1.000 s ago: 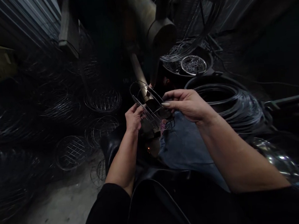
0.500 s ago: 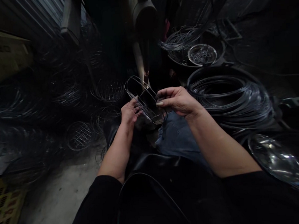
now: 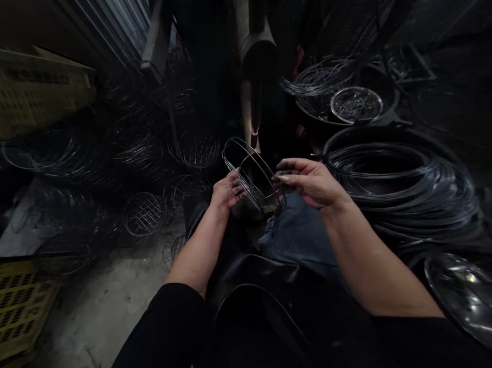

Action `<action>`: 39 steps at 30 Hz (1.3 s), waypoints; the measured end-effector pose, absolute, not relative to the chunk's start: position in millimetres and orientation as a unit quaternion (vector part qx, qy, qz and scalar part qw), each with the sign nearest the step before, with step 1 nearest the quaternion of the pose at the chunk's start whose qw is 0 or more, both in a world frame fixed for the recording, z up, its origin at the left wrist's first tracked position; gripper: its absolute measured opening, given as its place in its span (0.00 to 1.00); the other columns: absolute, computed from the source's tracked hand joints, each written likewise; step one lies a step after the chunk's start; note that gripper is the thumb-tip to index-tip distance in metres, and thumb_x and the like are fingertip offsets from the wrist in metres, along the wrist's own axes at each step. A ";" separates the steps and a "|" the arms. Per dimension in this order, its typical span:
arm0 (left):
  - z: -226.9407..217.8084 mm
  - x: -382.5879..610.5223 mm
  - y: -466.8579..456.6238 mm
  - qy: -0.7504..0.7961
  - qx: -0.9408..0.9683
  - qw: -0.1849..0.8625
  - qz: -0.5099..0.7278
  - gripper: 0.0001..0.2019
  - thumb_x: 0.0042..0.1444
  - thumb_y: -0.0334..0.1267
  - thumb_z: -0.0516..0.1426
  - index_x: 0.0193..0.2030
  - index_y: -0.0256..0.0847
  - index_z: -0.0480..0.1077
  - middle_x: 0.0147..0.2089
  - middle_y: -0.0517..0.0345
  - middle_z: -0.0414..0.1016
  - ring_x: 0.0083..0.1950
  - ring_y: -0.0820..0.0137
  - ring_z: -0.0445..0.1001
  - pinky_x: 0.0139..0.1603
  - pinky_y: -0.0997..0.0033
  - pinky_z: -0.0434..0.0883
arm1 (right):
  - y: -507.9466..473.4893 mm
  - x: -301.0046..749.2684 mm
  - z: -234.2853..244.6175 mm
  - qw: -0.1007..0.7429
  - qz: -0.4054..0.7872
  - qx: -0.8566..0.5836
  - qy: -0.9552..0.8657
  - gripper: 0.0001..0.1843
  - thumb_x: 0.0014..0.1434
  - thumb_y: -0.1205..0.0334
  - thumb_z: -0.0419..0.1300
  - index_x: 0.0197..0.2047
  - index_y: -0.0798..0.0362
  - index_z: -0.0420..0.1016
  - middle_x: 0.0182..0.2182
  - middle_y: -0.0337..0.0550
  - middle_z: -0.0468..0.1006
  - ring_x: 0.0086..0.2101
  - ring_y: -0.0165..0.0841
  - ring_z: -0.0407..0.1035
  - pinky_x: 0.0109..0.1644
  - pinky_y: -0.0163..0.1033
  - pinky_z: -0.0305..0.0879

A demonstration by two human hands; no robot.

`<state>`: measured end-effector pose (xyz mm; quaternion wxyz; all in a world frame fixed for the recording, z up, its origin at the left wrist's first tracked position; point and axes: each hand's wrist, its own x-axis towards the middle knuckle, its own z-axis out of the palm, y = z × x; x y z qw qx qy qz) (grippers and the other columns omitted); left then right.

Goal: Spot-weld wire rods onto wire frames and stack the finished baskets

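Note:
Between my hands a round wire basket frame (image 3: 267, 196) is held tilted, its far rim beside the tip of an upright metal rod (image 3: 254, 130) of the machine. My left hand (image 3: 228, 190) is closed on its left side, where several wires run close together. With thumb and fingers pinched, my right hand (image 3: 306, 180) grips the frame's right rim. Whether the frame touches the rod's tip, I cannot tell in the dark. Below the right hand lies blue-grey cloth (image 3: 296, 231).
Coiled wire (image 3: 396, 180) fills a large round holder on the right. Behind it, a small dish (image 3: 357, 105) holds small metal pieces. A shiny metal bowl (image 3: 472, 298) lies at lower right. Wire grids (image 3: 145, 214) and yellow crates (image 3: 16, 309) stand on the left.
The view has shifted, so everything appears further right and lower. Both hands keep their hold on the wire frame, which stays at the rod's tip with little visible turn.

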<state>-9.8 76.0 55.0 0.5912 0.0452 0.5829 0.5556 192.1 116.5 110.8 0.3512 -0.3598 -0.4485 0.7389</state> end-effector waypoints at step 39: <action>32.9 -20.4 70.1 0.520 -0.137 0.663 0.520 0.34 0.56 0.64 0.50 0.44 0.28 0.70 0.28 0.44 0.74 0.27 0.66 0.74 0.26 0.70 0.71 | 125.3 203.2 92.6 0.373 0.708 -0.438 -0.410 0.22 0.31 0.59 0.76 0.32 0.54 0.77 0.25 0.42 0.79 0.25 0.31 0.72 0.27 0.33 0.61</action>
